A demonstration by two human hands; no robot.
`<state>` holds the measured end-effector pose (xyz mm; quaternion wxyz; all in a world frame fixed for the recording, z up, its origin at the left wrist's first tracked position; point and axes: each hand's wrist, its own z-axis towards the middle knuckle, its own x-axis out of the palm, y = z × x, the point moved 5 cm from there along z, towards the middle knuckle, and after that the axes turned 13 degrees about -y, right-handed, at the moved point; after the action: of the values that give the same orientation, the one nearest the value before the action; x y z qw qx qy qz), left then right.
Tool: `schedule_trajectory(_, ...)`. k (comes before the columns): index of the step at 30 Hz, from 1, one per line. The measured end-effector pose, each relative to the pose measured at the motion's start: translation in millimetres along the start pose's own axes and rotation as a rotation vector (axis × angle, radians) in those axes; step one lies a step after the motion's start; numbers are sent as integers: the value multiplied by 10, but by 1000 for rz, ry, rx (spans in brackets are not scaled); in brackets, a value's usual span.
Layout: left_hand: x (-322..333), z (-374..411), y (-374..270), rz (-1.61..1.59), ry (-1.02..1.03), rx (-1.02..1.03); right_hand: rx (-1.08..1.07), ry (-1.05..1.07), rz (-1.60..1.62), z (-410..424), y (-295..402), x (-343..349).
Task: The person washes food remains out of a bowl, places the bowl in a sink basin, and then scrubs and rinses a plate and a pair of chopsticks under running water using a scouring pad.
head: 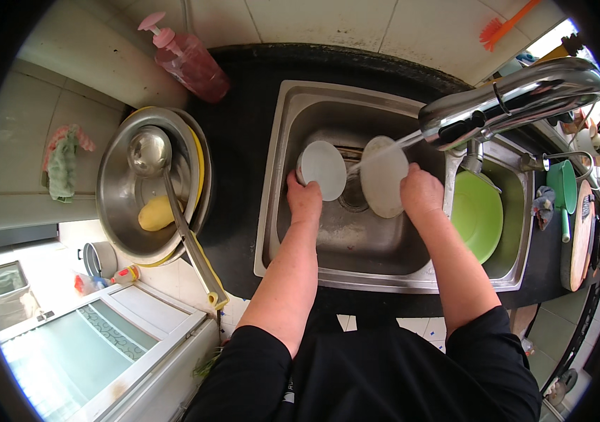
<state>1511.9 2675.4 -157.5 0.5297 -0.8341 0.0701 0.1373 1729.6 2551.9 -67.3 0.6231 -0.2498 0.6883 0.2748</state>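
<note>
Over the larger basin of a stainless steel sink [373, 258], my left hand [304, 198] grips a small white bowl [325, 171], tilted with its round face up. In my right hand [420, 191] is a pale, flat oval dish [384, 184], held by its right edge; whether it is a plate or a lid I cannot tell. A chrome faucet [511, 100] reaches in from the right. Its stream of water [403, 142] runs down leftward across the dish toward the bowl. The drain [353, 195] shows between the two pieces.
Stacked metal basins [115, 211] on the left hold a ladle [149, 152] and a peeled potato [156, 213]. A pink pump bottle [191, 66] stands behind. In the smaller sink basin sits a green bowl [476, 221]. Farther right are a green dipper [562, 187] and a round wooden board [577, 242].
</note>
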Motion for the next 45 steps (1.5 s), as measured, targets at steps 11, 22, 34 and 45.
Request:
schedule_trajectory(11, 286, -99, 646, 297, 426, -395, 406, -13, 714, -257, -564, -50)
schedule_trajectory(22, 534, -368, 656, 182, 705, -451, 793, 249, 1301, -714, -323, 337)
schedule_trajectory(34, 290, -50, 336, -545, 379, -694, 865, 382, 1427, -858, -141, 526)
schedule_trajectory(45, 91, -696, 24, -283, 510, -293, 142, -204, 256, -402, 220, 817)
